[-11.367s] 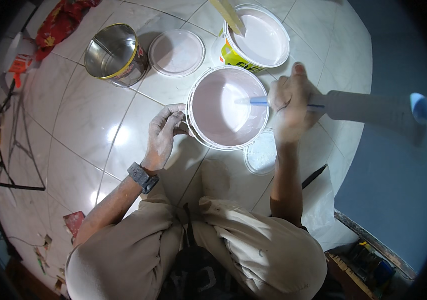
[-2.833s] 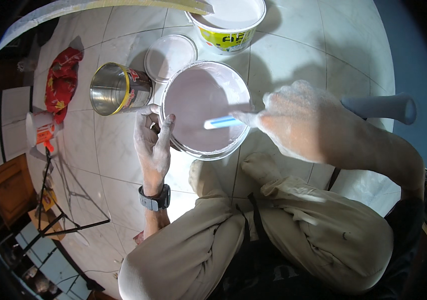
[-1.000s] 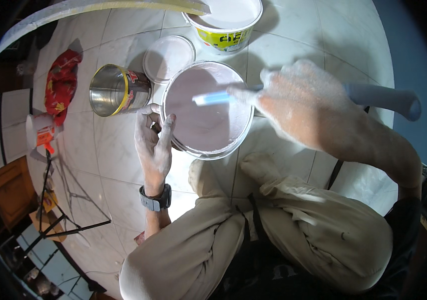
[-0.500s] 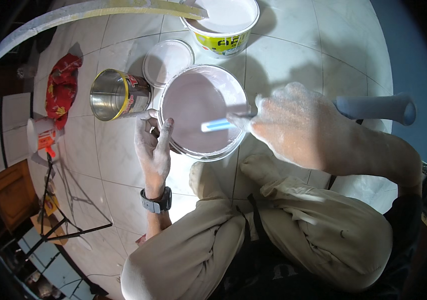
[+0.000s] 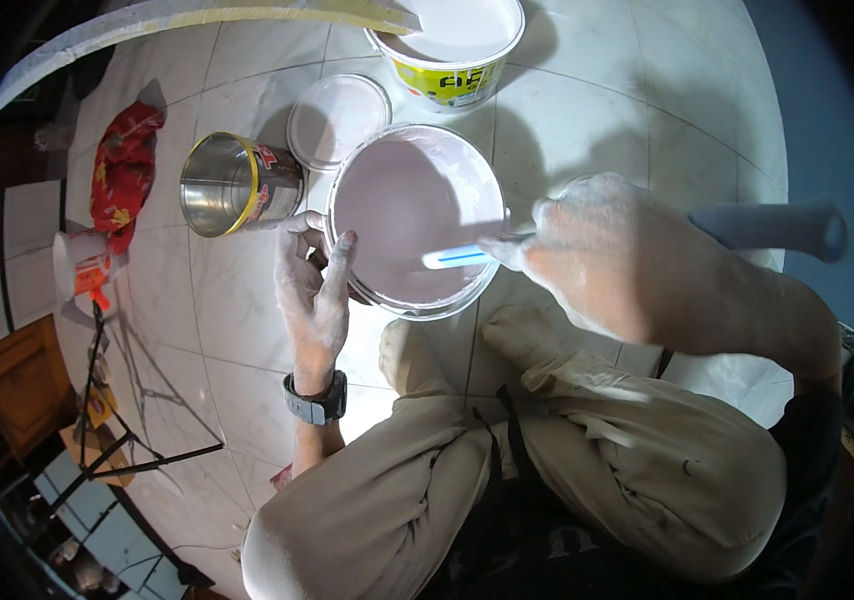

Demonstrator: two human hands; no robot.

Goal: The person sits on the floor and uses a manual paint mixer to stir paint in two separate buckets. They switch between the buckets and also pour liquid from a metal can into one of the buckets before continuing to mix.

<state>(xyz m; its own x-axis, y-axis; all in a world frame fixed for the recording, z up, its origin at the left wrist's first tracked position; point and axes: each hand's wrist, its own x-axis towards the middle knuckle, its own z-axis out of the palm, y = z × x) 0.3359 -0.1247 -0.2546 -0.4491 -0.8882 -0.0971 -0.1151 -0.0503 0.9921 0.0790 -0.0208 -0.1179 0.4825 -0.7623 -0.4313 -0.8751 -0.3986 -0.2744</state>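
Note:
A round white bucket (image 5: 499,235) of pale pinkish-grey liquid stands on the floor before me. My left hand (image 5: 315,290), whitened with residue and with a dark watch on its wrist, grips the bucket's left rim, thumb toward me. At the bucket's right side my right hand (image 5: 597,260), also coated, is closed round a long tool. One end, a narrow white-and-blue stick (image 5: 455,257), reaches over the liquid. On the other side of the fist a pale grey tube-like end (image 5: 777,225) sticks out to the right, smeared by motion. The tool's exact kind is unclear.
Left of the bucket lies an open metal can (image 5: 237,187) on its side, near a round pale lid (image 5: 339,122). A second bucket (image 5: 447,75), yellow-green and white, stands behind. Red cloth (image 5: 125,175), an orange-and-white cup (image 5: 85,263) and a black tripod (image 5: 137,465) are farther left.
My right hand and the tool have moved slightly to the right. The bucket, with my left hand on its rim, sits a little farther right and back in the picture.

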